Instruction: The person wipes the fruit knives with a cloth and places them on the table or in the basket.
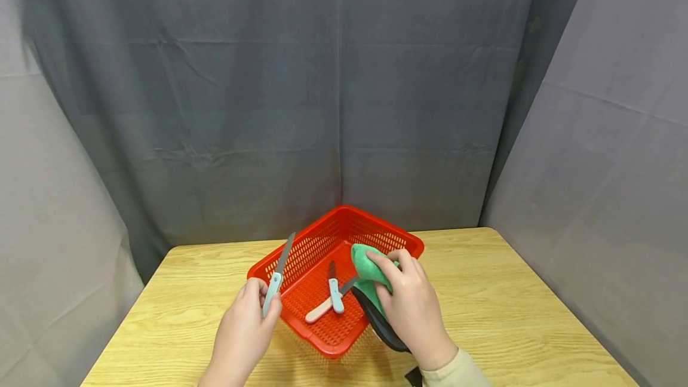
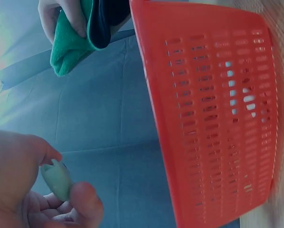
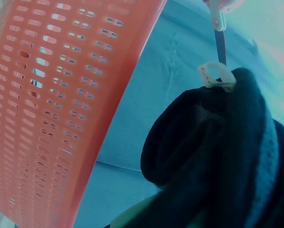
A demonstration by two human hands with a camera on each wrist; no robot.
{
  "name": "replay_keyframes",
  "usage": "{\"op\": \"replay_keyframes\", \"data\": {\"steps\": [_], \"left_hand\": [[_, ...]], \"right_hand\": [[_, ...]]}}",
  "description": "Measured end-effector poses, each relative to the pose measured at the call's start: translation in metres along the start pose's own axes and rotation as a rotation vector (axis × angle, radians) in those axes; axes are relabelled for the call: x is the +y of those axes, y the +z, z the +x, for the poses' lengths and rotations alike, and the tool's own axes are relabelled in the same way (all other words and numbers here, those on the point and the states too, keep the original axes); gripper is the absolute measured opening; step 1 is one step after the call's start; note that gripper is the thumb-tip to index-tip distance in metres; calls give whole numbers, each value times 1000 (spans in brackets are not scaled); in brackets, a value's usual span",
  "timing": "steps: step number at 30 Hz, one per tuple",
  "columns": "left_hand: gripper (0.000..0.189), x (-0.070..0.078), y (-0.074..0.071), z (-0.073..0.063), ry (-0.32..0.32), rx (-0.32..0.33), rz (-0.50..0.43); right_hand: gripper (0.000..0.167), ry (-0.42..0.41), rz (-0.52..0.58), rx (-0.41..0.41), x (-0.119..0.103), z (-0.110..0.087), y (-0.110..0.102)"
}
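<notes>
My left hand (image 1: 242,330) grips a small knife (image 1: 275,289) by its light blue handle, blade pointing up and away beside the basket's left rim. Its handle end (image 2: 56,179) shows between thumb and fingers in the left wrist view. My right hand (image 1: 412,303) pinches a folded cloth (image 1: 368,266), green on one side and black on the other, over the basket's right side. The cloth's black side and white loop (image 3: 217,78) show in the right wrist view. Inside the red basket (image 1: 337,352), a blue-handled knife (image 1: 335,296) lies across a pink-handled knife (image 1: 319,310).
The slotted basket stands on a light wood table (image 1: 510,315), one corner towards me. A grey curtain (image 1: 258,106) hangs behind the table, with pale cloth walls (image 1: 602,184) on either side.
</notes>
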State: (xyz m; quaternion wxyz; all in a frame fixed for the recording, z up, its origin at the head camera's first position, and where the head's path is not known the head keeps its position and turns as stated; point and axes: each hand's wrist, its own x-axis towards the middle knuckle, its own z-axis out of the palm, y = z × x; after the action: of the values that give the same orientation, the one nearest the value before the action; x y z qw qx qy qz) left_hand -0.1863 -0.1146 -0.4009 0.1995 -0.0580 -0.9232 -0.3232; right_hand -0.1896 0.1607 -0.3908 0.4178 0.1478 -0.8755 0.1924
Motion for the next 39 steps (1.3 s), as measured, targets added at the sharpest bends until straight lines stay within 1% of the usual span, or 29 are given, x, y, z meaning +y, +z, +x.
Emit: {"op": "replay_keyframes", "data": {"steps": [7, 13, 20, 27, 34, 39], "left_hand": [[16, 7, 13, -1, 39, 5, -21], [17, 13, 19, -2, 77, 17, -35], [18, 17, 24, -4, 83, 14, -44], [20, 19, 28, -4, 72, -2, -84], [24, 19, 31, -5, 100, 22, -93], [25, 20, 33, -6, 114, 29, -95]], "right_hand": [[59, -5, -2, -17, -3, 1, 0], [59, 0, 4, -11, -3, 0, 3], [58, 2, 13, -2, -4, 0, 5], [58, 6, 16, -2, -4, -1, 6], [58, 15, 19, -8, -4, -2, 7], [59, 3, 22, -1, -3, -3, 8]]}}
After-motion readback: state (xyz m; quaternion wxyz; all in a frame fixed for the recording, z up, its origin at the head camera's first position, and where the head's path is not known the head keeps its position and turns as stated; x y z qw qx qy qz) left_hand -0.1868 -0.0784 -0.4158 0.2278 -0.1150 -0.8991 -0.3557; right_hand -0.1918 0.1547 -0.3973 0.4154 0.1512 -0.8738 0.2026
